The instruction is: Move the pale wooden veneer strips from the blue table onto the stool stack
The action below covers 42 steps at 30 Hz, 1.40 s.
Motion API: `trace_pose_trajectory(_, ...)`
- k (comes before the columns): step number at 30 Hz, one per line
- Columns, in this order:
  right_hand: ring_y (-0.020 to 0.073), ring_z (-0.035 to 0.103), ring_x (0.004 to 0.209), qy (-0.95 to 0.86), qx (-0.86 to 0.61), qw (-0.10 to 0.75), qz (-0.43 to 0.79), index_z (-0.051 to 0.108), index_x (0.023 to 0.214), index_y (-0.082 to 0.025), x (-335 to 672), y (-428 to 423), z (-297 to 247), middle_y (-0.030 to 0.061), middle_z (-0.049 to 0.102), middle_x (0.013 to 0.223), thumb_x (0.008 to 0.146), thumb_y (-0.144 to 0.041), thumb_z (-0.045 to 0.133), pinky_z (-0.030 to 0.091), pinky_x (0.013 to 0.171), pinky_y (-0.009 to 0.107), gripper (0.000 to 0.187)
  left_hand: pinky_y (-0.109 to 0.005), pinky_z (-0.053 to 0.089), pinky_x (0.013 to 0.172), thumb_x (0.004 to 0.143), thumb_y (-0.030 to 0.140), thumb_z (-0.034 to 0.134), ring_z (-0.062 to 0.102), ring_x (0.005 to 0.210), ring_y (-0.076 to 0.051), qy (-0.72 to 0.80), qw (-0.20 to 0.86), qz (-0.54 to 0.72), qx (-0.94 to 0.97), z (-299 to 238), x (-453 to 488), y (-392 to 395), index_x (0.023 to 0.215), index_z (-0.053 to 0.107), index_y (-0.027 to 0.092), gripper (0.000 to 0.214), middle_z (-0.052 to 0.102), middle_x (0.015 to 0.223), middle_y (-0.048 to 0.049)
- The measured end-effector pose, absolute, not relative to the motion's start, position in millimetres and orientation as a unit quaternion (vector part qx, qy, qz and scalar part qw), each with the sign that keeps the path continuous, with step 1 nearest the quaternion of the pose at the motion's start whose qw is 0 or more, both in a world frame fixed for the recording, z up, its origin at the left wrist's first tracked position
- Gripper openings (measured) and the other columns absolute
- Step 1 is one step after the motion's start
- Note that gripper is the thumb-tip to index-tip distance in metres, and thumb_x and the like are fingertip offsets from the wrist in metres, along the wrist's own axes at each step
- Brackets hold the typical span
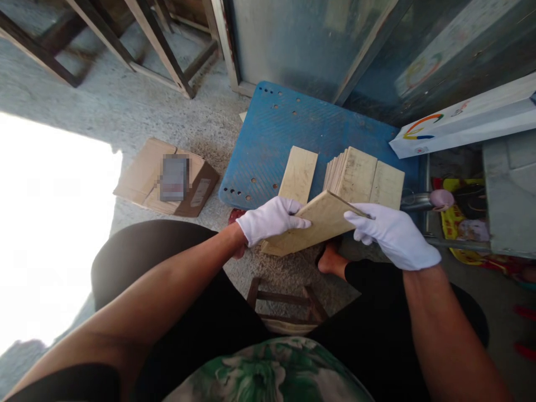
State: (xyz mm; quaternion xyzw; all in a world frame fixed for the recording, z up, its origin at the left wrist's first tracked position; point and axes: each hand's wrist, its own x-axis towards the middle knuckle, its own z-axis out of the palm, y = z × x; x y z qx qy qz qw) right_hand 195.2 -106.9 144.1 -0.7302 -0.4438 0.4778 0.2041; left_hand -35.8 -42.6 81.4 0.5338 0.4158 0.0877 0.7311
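Both my hands wear white gloves. My left hand (270, 219) grips the left edge of a pale wooden board (312, 223), fingers wrapped over its top. My right hand (391, 233) holds the same board at its right corner, fingers closed on the edge. The board is tilted in the air above my knees. Behind it, a stack of several similar boards (352, 173) leans on a blue pallet (268, 139). A single board (298, 174) lies flat to the left of the stack, and another board (388, 184) sits to its right.
A flattened cardboard box (165, 177) lies on the concrete floor at left. A small wooden stool (285, 307) stands between my legs. A white printed box (464, 120) rests at the right, with clutter (456, 218) below it. Wooden frames (138, 39) stand at the back.
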Motion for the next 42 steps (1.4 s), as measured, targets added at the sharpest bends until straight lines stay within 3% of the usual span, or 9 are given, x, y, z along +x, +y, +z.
trace_pose_trajectory(3, 0.0104, 0.051, 0.042, -0.472, -0.739, 0.108, 0.468, 0.072, 0.087, -0.017, 194, -114, 152, 0.0006, 0.059, 0.050, 0.070, -0.061, 0.069, 0.038, 0.037, 0.019, 0.047, -0.022, 0.042, 0.054, 0.071, 0.032, 0.070, 0.055, 0.061, -0.012, 0.356, 0.727, 0.066, 0.584, 84, -36, -47, 0.088, 0.074, 0.016, 0.024, 0.067, 0.071, -0.0001)
trace_pose_trajectory(6, 0.0127, 0.056, 0.047, -0.481, -0.732, 0.083, 0.476, 0.071, 0.073, -0.017, 195, -128, 154, 0.0031, 0.065, 0.057, 0.070, -0.061, 0.069, 0.044, 0.043, 0.021, 0.044, -0.022, 0.041, 0.054, 0.072, 0.029, 0.069, 0.056, 0.062, -0.012, 0.335, 0.710, 0.050, 0.618, 85, -36, -50, 0.089, 0.074, 0.018, 0.022, 0.067, 0.071, 0.0005)
trace_pose_trajectory(10, 0.0158, 0.061, 0.056, -0.528, -0.712, 0.090, 0.455, 0.073, 0.084, -0.022, 195, -155, 144, 0.0033, 0.069, 0.068, 0.076, -0.056, 0.067, 0.051, 0.055, 0.026, 0.037, -0.023, 0.040, 0.057, 0.067, 0.021, 0.070, 0.054, 0.061, -0.013, 0.315, 0.666, 0.007, 0.676, 88, -38, -50, 0.085, 0.076, 0.021, 0.019, 0.066, 0.066, 0.0022)
trace_pose_trajectory(14, 0.0190, 0.065, 0.074, -0.578, -0.682, 0.104, 0.436, 0.073, 0.099, -0.025, 178, -177, 132, 0.0036, 0.070, 0.089, 0.080, -0.051, 0.062, 0.052, 0.065, 0.027, 0.034, -0.026, 0.038, 0.060, 0.052, 0.004, 0.071, 0.045, 0.052, -0.013, 0.284, 0.617, -0.069, 0.731, 95, -38, -47, 0.059, 0.072, 0.023, 0.020, 0.055, 0.048, 0.0044)
trace_pose_trajectory(21, 0.0145, 0.061, 0.062, -0.549, -0.674, 0.096, 0.486, 0.067, 0.116, -0.028, 146, -208, 75, 0.0007, 0.070, 0.085, 0.086, -0.041, 0.056, 0.051, 0.059, 0.026, 0.034, -0.030, 0.041, 0.078, 0.036, -0.013, 0.063, 0.049, 0.060, -0.017, 0.346, 0.572, -0.140, 0.730, 106, -38, -41, 0.028, 0.047, 0.023, 0.040, 0.037, 0.032, 0.0054)
trace_pose_trajectory(24, 0.0170, 0.064, 0.073, -0.582, -0.662, 0.064, 0.468, 0.064, 0.120, -0.030, 134, -214, 37, 0.0017, 0.070, 0.097, 0.089, -0.041, 0.052, 0.052, 0.065, 0.027, 0.035, -0.033, 0.040, 0.084, 0.040, -0.011, 0.063, 0.057, 0.074, -0.023, 0.370, 0.533, -0.146, 0.747, 111, -42, -36, 0.031, 0.049, 0.021, 0.037, 0.042, 0.035, 0.0025)
trace_pose_trajectory(30, 0.0243, 0.060, 0.102, -0.681, -0.608, -0.112, 0.392, 0.054, 0.132, -0.023, 110, -206, -11, 0.0096, 0.064, 0.117, 0.094, -0.032, 0.047, 0.045, 0.089, 0.032, 0.041, -0.038, 0.043, 0.085, 0.052, -0.004, 0.065, 0.063, 0.087, -0.033, 0.336, 0.463, -0.173, 0.801, 119, -48, -31, 0.048, 0.064, 0.015, 0.020, 0.066, 0.063, -0.0100)
trace_pose_trajectory(34, 0.0249, 0.060, 0.103, -0.673, -0.616, -0.126, 0.390, 0.055, 0.131, -0.016, 103, -204, -33, 0.0130, 0.065, 0.112, 0.095, -0.037, 0.045, 0.044, 0.090, 0.032, 0.042, -0.042, 0.044, 0.085, 0.051, -0.004, 0.064, 0.064, 0.090, -0.037, 0.366, 0.479, -0.160, 0.781, 121, -51, -31, 0.053, 0.068, 0.013, 0.018, 0.069, 0.071, -0.0151)
trace_pose_trajectory(42, 0.0183, 0.058, 0.111, -0.656, -0.634, -0.084, 0.400, 0.057, 0.127, -0.025, 105, -200, -57, 0.0054, 0.063, 0.122, 0.096, -0.036, 0.044, 0.041, 0.097, 0.026, 0.036, -0.040, 0.047, 0.083, 0.060, 0.002, 0.064, 0.066, 0.087, -0.035, 0.352, 0.439, -0.201, 0.802, 124, -50, -29, 0.084, 0.076, 0.008, 0.028, 0.072, 0.085, -0.0179)
